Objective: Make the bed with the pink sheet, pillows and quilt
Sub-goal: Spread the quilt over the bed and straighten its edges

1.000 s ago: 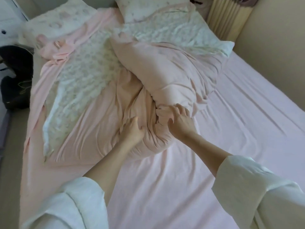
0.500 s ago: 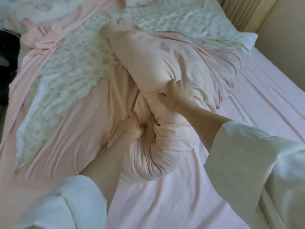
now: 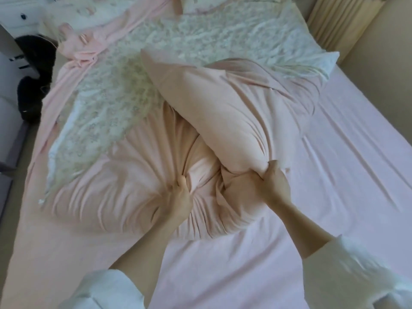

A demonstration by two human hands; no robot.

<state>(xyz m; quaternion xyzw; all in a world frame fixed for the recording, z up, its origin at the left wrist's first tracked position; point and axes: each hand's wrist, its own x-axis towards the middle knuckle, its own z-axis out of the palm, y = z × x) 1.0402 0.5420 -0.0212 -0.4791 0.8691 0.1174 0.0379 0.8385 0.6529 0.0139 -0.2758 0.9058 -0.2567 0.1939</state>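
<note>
A crumpled quilt [image 3: 236, 101], pink on one side and white floral on the other, lies bunched across the middle of the bed. My left hand [image 3: 178, 197] grips a gathered fold of its pink fabric near the front. To the right, my right hand [image 3: 274, 181] grips the bulging pink fold that rises above it. The pink sheet [image 3: 334, 186] is spread flat over the mattress below and to the right. Two floral pillows [image 3: 89, 10] lie at the head, partly under the quilt.
A beige wall [image 3: 379, 63] runs along the bed's right side, with pale yellow curtain folds [image 3: 338, 21] at the far right corner. A black bag [image 3: 33, 85] and grey furniture [image 3: 11, 108] stand off the left edge. A bunched pink cloth [image 3: 82, 47] lies near the far-left pillow.
My right hand came down and to the right, pulling the raised pink fold with it. My left hand kept its grip on the gathered fabric. The view drew back from the quilt.
</note>
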